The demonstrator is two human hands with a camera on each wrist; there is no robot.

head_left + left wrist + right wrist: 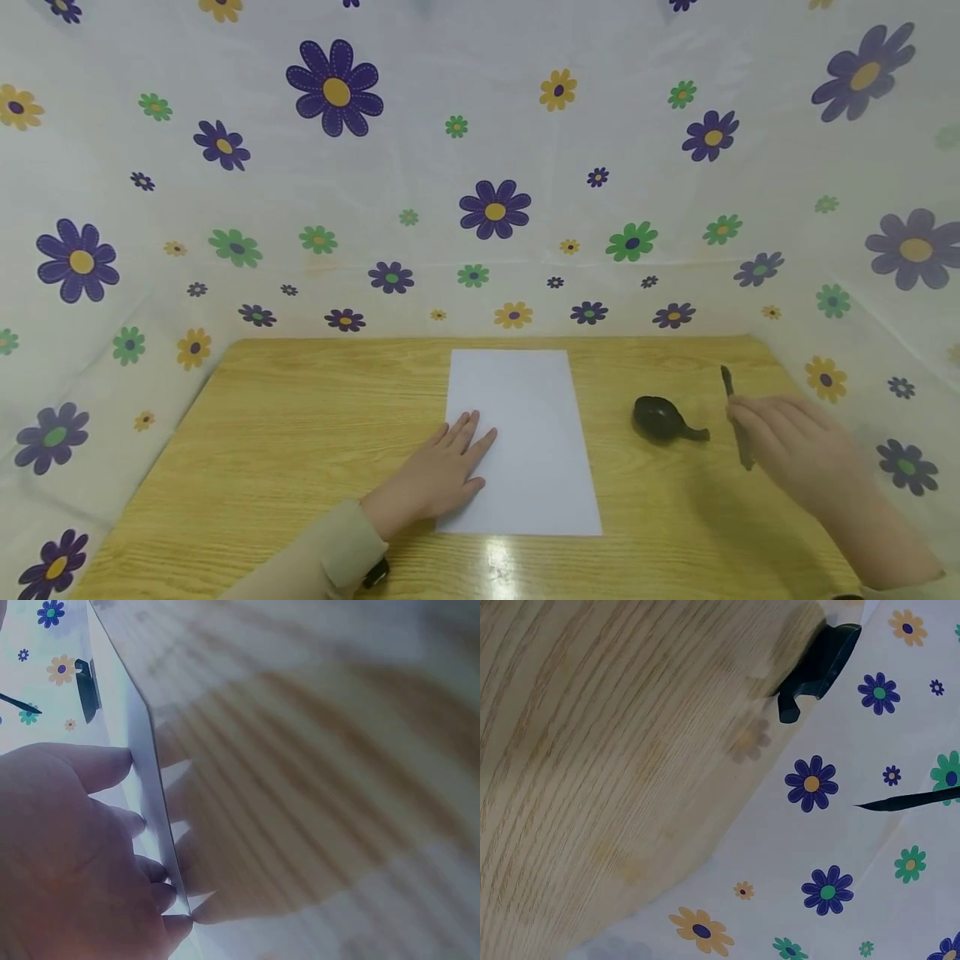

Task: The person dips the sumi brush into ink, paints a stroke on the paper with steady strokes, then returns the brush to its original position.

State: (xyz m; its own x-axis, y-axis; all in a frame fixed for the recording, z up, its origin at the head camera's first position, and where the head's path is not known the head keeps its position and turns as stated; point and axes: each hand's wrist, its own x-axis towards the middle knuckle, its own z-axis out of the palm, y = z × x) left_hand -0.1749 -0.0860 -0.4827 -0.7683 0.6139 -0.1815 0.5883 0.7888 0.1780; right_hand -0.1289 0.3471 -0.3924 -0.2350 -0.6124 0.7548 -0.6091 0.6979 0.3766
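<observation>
Paper (528, 442) lay under your splayed left hand (442, 471); your right hand (798, 446) pinched a slim, pointed dark tool (742, 442), a dark handled bowl (660, 419) at its nine o'clock.

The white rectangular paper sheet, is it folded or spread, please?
Spread: the white paper sheet lies flat on the yellowish wooden table, with no fold visible.

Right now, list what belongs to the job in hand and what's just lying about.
In the job:
Paper, under the left hand
Stick, in the right hand

Just there:
Dish, untouched, though possibly part of it
Table
Cloth
</observation>
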